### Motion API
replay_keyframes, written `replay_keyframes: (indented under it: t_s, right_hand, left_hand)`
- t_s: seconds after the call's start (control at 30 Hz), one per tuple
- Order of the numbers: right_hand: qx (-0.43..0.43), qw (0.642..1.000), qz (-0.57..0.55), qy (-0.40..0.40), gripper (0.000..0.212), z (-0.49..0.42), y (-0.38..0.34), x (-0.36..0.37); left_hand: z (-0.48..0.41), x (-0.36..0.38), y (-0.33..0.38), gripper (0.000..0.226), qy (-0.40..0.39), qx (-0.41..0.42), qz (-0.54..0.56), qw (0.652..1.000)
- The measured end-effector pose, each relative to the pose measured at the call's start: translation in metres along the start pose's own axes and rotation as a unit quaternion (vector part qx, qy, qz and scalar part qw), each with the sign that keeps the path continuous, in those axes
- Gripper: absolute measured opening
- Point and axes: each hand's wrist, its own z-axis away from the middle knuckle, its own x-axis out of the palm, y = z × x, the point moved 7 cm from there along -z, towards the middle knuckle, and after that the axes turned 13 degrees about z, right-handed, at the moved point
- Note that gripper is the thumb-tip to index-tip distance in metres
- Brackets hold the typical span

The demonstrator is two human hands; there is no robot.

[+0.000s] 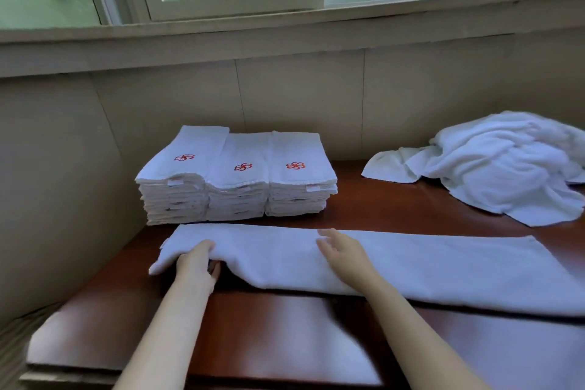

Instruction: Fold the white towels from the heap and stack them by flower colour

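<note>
- The wooden table (285, 342) is crowded along its far side, so little room is left; a towel swung wide in the next fold could be dragged into whatever lies beside it.
- The long towel (411, 263) is laid lengthwise across the near part of the table, already folded into a narrow strip. Its right end reaches to the frame edge, and whether it hangs off the table cannot be told. If it does, the strip could be pulled askew by its own weight once the left end is lifted.
- The heap (506, 165) of unfolded white towels is piled at the far right, well apart from the hands. Its loose near corner could be caught if the strip is swept that way.
- Three stacks (237, 180), each topped by a red flower, are set side by side just beyond the strip's left part. The left one stands taller and could be nudged over by a careless fold.
- No flower is seen on the strip, so it could be put on the wrong stack if the colour is not checked.
- The left hand (198, 266) is curled round the strip's left near edge, lifting it; uneven layers could result if that grip slips.
- The right hand (343, 253) is laid flat with fingers spread on the strip's middle, gripping nothing; too light a press would let the cloth slide.
</note>
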Motion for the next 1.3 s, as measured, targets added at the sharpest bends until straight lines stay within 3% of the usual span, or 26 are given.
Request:
replay_keyframes:
  t_s: [0.03,0.1,0.17,0.23,0.27,0.3,0.33,0.37,0.53,0.63,0.7,0.73,0.8,0.9,0.97,1.03,1.07,1.13,1.2,1.3]
  right_hand:
    - [0.043,0.995,-0.094,0.007,0.032,0.001,0.002,-0.01]
    - [0.132,0.948,-0.288,-0.021,0.04,0.004,0.008,-0.026]
    - [0.178,0.884,-0.426,-0.075,0.057,0.008,0.019,-0.037]
    - [0.204,0.837,-0.495,-0.111,0.066,0.014,0.03,-0.047]
    - [0.221,0.838,-0.484,-0.121,0.06,0.018,0.038,-0.047]
    - [0.227,0.865,-0.432,-0.116,0.045,0.021,0.045,-0.048]
    - [0.228,0.907,-0.343,-0.082,0.024,0.023,0.056,-0.05]
    - [0.232,0.935,-0.266,-0.03,0.007,0.025,0.066,-0.056]
    - [0.21,0.954,-0.176,0.123,0.031,0.036,0.103,-0.126]
    - [0.204,0.949,-0.136,0.197,0.029,0.047,0.141,-0.2]
    - [0.247,0.943,-0.043,0.217,0.031,0.062,0.175,-0.236]
    - [0.281,0.936,0.012,0.212,0.035,0.07,0.194,-0.245]
    - [0.344,0.92,0.08,0.17,0.035,0.088,0.23,-0.248]
    - [0.379,0.916,0.057,0.119,0.025,0.103,0.263,-0.234]
    - [0.368,0.92,0.033,0.128,0.029,0.102,0.269,-0.232]
    - [0.367,0.919,0.032,0.138,0.018,0.1,0.268,-0.235]
    - [0.372,0.918,0.037,0.131,0.012,0.099,0.269,-0.236]
    - [0.386,0.916,0.035,0.102,0.03,0.096,0.268,-0.242]
    - [0.394,0.916,0.011,0.066,0.046,0.092,0.261,-0.25]
    - [0.395,0.915,0.066,0.04,0.028,0.09,0.253,-0.255]
  left_hand:
    - [0.012,0.014,0.005,0.037,-0.035,0.059,-0.088,0.994]
    - [0.045,0.051,0.008,0.031,-0.173,0.187,-0.263,0.93]
    - [0.086,0.084,-0.013,0.033,-0.353,0.221,-0.422,0.805]
    - [0.113,0.097,-0.048,0.046,-0.471,0.22,-0.589,0.619]
    - [0.122,0.097,-0.063,0.05,-0.498,0.215,-0.637,0.547]
    - [0.129,0.098,-0.072,0.05,-0.511,0.211,-0.663,0.505]
    - [0.135,0.1,-0.078,0.048,-0.515,0.211,-0.669,0.493]
    - [0.138,0.103,-0.081,0.045,-0.511,0.218,-0.664,0.5]
    - [0.137,0.128,-0.079,0.038,-0.454,0.273,-0.633,0.565]
    - [0.131,0.146,-0.097,0.044,-0.446,0.239,-0.652,0.564]
    - [0.131,0.158,-0.118,0.055,-0.424,0.217,-0.681,0.557]
    - [0.13,0.162,-0.13,0.061,-0.41,0.201,-0.69,0.562]
    - [0.129,0.166,-0.152,0.071,-0.378,0.154,-0.685,0.604]
    - [0.122,0.164,-0.17,0.084,-0.305,0.132,-0.649,0.684]
    - [0.114,0.159,-0.167,0.089,-0.256,0.14,-0.595,0.749]
    - [0.103,0.153,-0.162,0.09,-0.236,0.119,-0.537,0.801]
    - [0.099,0.152,-0.16,0.087,-0.238,0.112,-0.531,0.806]
    - [0.091,0.152,-0.157,0.077,-0.255,0.103,-0.535,0.799]
    - [0.087,0.151,-0.157,0.074,-0.266,0.083,-0.51,0.814]
    - [0.084,0.15,-0.159,0.08,-0.264,0.062,-0.478,0.835]
